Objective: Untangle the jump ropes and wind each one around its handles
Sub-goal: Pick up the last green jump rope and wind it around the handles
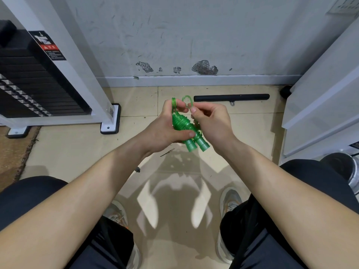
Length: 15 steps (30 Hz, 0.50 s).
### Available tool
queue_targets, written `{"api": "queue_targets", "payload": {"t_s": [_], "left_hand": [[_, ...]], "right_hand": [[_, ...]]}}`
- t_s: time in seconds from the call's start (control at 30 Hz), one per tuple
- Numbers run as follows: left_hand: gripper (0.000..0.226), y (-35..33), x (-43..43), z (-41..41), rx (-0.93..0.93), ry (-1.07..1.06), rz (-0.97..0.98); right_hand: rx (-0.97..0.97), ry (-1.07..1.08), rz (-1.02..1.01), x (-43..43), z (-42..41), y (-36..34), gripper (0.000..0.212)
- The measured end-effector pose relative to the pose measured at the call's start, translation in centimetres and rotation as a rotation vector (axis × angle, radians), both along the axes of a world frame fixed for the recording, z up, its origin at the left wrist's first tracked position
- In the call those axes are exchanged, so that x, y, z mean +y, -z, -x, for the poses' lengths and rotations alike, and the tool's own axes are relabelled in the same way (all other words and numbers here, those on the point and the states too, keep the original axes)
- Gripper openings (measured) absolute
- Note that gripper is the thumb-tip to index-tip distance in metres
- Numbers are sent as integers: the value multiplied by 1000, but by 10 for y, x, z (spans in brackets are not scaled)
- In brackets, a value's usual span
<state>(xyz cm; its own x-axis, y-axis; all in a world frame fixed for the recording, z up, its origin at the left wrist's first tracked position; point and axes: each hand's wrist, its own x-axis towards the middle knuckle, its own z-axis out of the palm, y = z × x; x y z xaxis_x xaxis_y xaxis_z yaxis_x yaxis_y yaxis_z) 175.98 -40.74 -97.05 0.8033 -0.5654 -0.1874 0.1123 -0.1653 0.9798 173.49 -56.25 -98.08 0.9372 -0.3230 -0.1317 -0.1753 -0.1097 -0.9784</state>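
Nearly done — the green rope [181, 123] sits coiled round its two handles [196, 145], mid-air over the floor [77, 148]. My left hand [165, 131] grips the handles; my right hand [209, 121] pinches the last loop [187, 99]. Best pull that loop taut and tuck it under a coil — slack would likely loosen it.

Green jump rope [182, 124]: lying wound in coils around its two handles [196, 145], which are sitting side by side. Left hand [165, 131] gripping the bundle, thumb pressing across the coils. Right hand [208, 121] pinching a loose rope loop [187, 100] above. Black bar [231, 97] lying on the tiled floor [68, 152] beyond, near the wall.
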Motion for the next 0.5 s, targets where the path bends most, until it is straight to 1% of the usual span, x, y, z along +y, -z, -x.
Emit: {"api": "queue_targets", "payload": {"t_s": [0.07,0.1,0.23,0.33,0.5], "left_hand": [[63,0,1,0,15,-14,10],[63,-1,1,-1,19,-18,16],[61,-2,1,-1,37,-19,45],[59,-3,2,-2,51,-13,52],[53,-3,6,-2,67,28,11]], "right_hand": [[-11,-9,-15,0,-1,-1,26],[-15,-12,1,0,-1,0,28],[-18,10,87,-2,-3,2,15],[-8,14,210,-2,-4,3,17],[-34,-88,399,-4,-2,-3,17]]}}
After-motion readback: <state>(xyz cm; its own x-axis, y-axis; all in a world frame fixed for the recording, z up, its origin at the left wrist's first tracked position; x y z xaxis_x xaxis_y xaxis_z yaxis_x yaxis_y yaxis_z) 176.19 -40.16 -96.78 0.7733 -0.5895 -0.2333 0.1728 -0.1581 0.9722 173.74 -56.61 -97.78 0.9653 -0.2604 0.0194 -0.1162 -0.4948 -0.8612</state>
